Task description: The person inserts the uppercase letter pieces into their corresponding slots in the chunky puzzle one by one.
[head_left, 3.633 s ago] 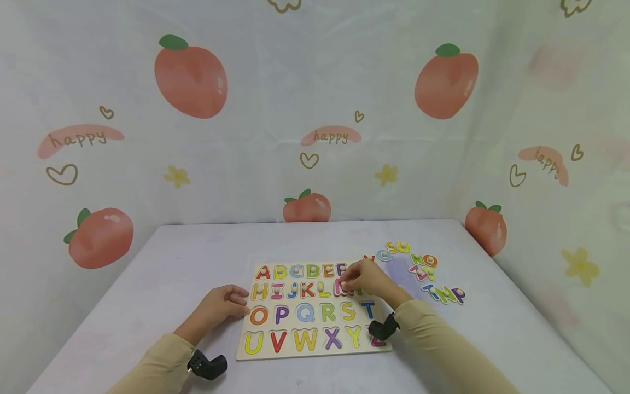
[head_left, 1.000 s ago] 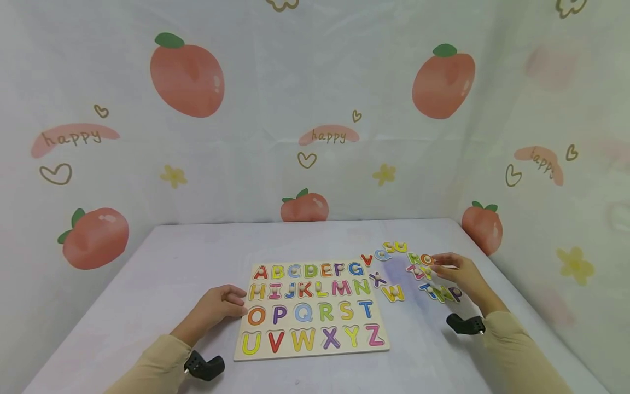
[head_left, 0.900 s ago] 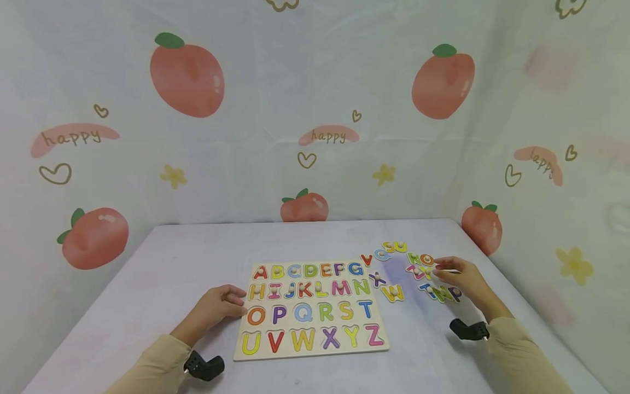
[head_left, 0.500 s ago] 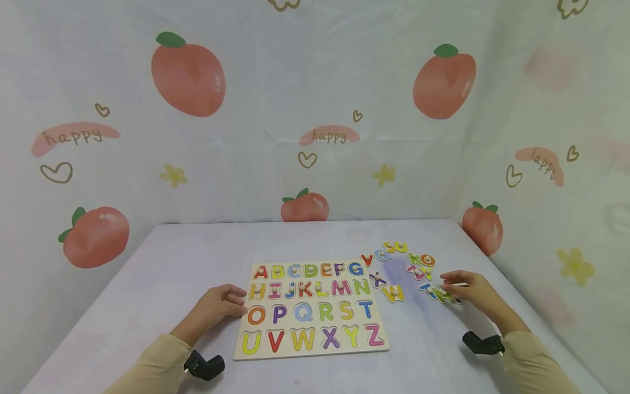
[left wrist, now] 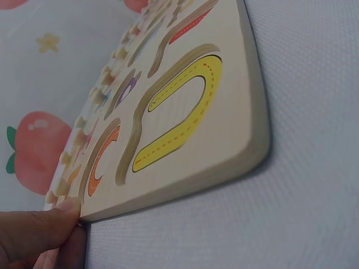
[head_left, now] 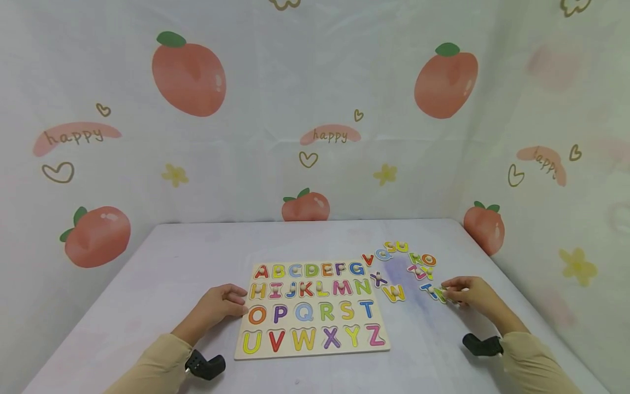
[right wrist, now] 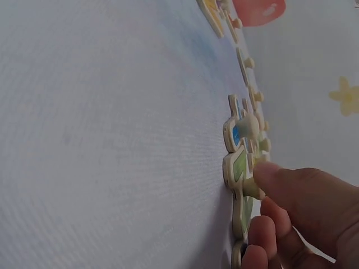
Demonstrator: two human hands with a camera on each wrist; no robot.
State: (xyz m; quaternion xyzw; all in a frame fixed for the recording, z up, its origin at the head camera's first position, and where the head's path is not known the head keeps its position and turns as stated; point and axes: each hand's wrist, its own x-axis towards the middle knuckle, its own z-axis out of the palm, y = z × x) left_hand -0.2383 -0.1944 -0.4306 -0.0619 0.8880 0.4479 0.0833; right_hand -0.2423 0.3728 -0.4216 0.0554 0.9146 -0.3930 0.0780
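Note:
A wooden alphabet puzzle board [head_left: 315, 354] lies flat, its top row and most of the second row filled with knobbed letters. My left hand [head_left: 220, 306] grips its left edge; in the left wrist view the thumb [left wrist: 68, 206] lies on that edge. Right of the board, my right hand [head_left: 474, 298] is at the green letter N [head_left: 440, 296], thumb and fingers around its knob [right wrist: 253, 189] in the right wrist view. The blue letter T [head_left: 428, 290] touches the N. My fingers hide what lies just right of the N.
Loose letters lie right of the board: yellow W [head_left: 394, 293], purple X [head_left: 378, 279], red V [head_left: 367, 259], blue Q [head_left: 383, 254], yellow U [head_left: 402, 247], orange O [head_left: 429, 260] and several others. White cloth covers the table [head_left: 197, 246], and a printed curtain [head_left: 315, 71] stands behind.
The M now sits in the board, where my right hand was earlier. That hand has moved right to the loose letters, then down from beside the O to the N. My left hand stays put.

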